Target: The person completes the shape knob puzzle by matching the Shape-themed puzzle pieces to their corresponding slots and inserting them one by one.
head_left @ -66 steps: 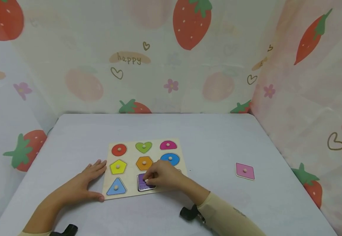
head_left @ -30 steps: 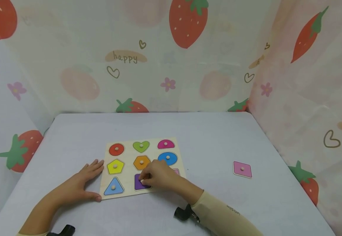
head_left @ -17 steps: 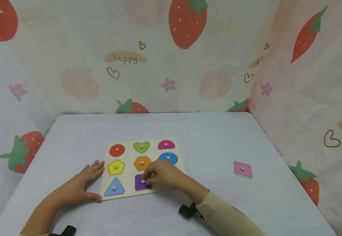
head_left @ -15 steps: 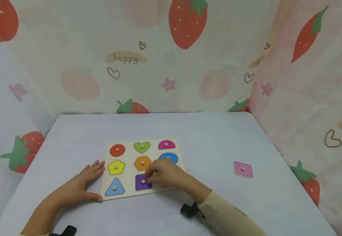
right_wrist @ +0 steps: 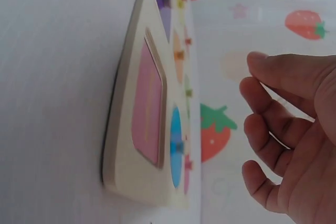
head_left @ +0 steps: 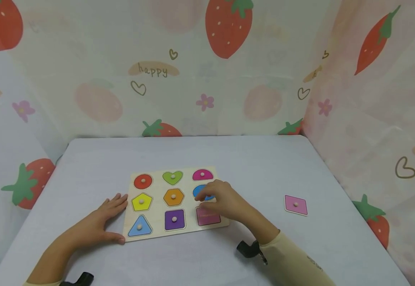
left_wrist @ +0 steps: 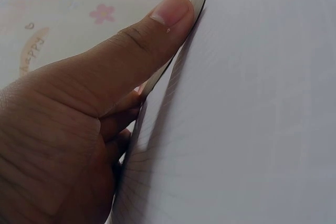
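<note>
A wooden knob puzzle board (head_left: pixel 157 224) lies on the white table, with coloured shapes in several of its recesses. My left hand (head_left: pixel 93 227) rests at the board's left edge with fingers spread; in the left wrist view its thumb (left_wrist: pixel 170 14) lies along the edge. The purple square piece (head_left: pixel 170 225) sits flat in its recess. My right hand (head_left: pixel 229 201), holding nothing, hovers over the board's right side with loosely bent fingers, partly covering the blue oval piece (head_left: pixel 196 193). Below it the pink recess (right_wrist: pixel 148 106) shows no piece. A pink parallelogram piece (head_left: pixel 301 206) with a knob lies apart on the right.
Strawberry-print cloth (head_left: pixel 229 103) walls in the table's back and sides. Black wrist-camera mounts (head_left: pixel 248 249) jut from both wrists. The white tabletop (head_left: pixel 257 167) stretches around the board.
My right hand pressed the purple square into its recess, let go of its knob, and moved right and up, uncovering the pink recess. The left hand stays at the board's edge.
</note>
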Motion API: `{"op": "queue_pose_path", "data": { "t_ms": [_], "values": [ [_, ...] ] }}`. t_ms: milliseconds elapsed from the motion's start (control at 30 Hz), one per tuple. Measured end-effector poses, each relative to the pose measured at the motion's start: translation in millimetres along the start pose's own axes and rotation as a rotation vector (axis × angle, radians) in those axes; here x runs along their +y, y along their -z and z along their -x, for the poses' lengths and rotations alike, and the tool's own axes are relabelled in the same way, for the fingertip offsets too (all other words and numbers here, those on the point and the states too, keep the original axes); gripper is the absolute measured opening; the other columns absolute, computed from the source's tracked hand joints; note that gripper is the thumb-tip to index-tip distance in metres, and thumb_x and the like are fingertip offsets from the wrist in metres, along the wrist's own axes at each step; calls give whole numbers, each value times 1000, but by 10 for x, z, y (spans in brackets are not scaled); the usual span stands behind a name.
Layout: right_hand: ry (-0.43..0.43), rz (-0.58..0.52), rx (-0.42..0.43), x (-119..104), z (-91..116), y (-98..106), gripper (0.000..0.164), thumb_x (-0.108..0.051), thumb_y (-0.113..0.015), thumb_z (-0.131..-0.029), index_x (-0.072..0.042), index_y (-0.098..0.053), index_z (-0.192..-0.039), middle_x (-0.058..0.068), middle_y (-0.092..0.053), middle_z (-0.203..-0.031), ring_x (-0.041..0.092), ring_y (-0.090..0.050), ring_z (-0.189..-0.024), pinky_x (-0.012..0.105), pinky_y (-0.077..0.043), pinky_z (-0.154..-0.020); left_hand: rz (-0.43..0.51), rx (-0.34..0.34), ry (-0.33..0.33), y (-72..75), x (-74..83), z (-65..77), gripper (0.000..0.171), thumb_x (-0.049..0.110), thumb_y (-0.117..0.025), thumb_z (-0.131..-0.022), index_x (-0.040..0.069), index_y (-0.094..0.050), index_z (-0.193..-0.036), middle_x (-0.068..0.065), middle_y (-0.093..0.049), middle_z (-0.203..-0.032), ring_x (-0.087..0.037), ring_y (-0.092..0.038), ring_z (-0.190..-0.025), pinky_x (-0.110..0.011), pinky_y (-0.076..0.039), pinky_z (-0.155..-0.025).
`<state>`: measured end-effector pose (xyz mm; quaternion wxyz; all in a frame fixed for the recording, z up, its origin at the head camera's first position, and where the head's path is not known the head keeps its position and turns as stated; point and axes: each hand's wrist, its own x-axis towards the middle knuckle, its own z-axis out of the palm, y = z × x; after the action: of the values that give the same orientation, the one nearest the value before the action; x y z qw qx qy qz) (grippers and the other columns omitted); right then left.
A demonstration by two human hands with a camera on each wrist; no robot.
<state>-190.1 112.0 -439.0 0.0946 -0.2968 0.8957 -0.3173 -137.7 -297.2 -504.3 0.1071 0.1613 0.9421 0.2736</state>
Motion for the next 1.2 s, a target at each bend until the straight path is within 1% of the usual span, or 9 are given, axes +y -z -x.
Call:
{"op": "queue_pose_path", "data": {
  "t_ms": [267, 367, 433, 500, 567, 633, 867, 1067, 1200],
  "values": [
    [-6, -1, 119, 203, 241, 245, 21, -17, -80, -91, -17, -78, -111, -5, -75, -106, 26, -63, -108, 50, -56, -93, 5, -3, -7, -13, -5, 13, 123, 69, -86, -60, 13, -40, -159, -7, -26, -170, -37, -13, -158, -65, -17, -123],
    [-13, 32, 163, 288, 333, 339, 20, -19, -80, -90, -20, -78, -111, -8, -74, -105, 23, -63, -106, 51, -57, -91, 7, -2, -11, -10, -2, 16, 123, 70, -86, -60, 13, -39, -159, -7, -26, -170, -37, -13, -158, -63, -16, -124],
    [-30, 49, 189, 343, 391, 400, 20, -20, -80, -91, -20, -79, -110, -9, -73, -105, 20, -62, -105, 51, -58, -90, 8, 2, -20, -11, -5, 20, 123, 70, -85, -60, 13, -39, -159, -7, -27, -170, -37, -13, -158, -53, -12, -128],
    [-50, 70, 218, 396, 452, 461, 19, -21, -81, -91, -22, -79, -109, -12, -72, -104, 17, -61, -105, 50, -58, -90, 9, 8, -36, -12, -12, 25, 122, 69, -85, -61, 12, -39, -159, -6, -27, -169, -36, -14, -158, -35, -5, -130],
    [-61, 80, 250, 454, 516, 525, 19, -20, -81, -90, -21, -79, -109, -12, -72, -104, 15, -61, -105, 50, -57, -90, 5, 12, -52, -14, -18, 31, 121, 69, -85, -62, 12, -39, -159, -6, -27, -169, -36, -14, -158, -16, 3, -125],
    [-64, 90, 283, 516, 584, 591, 18, -19, -81, -90, -20, -79, -108, -12, -73, -103, 15, -61, -104, 48, -57, -89, 4, 16, -66, -13, -21, 34, 121, 69, -85, -63, 11, -39, -158, -6, -28, -169, -36, -15, -158, -5, 8, -117],
    [-93, 102, 362, 710, 849, 803, 19, -15, -81, -89, -21, -78, -107, -8, -74, -104, 16, -60, -104, 46, -54, -88, -2, 18, -67, 1, -12, 29, 121, 70, -84, -63, 11, -40, -158, -7, -28, -169, -37, -15, -158, -5, 8, -116],
    [-169, 110, 402, 886, 1060, 921, 18, -17, -79, -92, -21, -77, -109, -8, -73, -108, 15, -58, -108, 36, -54, -82, -1, 34, -91, 7, -13, 36, 119, 69, -84, -64, 8, -41, -157, -10, -30, -168, -39, -16, -157, -7, 7, -118],
    [-194, 110, 427, 992, 1173, 971, 18, -18, -79, -92, -19, -77, -110, -6, -73, -110, 17, -58, -110, 39, -53, -86, 3, 23, -71, 2, -7, 30, 120, 69, -84, -64, 10, -40, -158, -8, -29, -169, -38, -15, -157, -6, 7, -118]
  ]
}}
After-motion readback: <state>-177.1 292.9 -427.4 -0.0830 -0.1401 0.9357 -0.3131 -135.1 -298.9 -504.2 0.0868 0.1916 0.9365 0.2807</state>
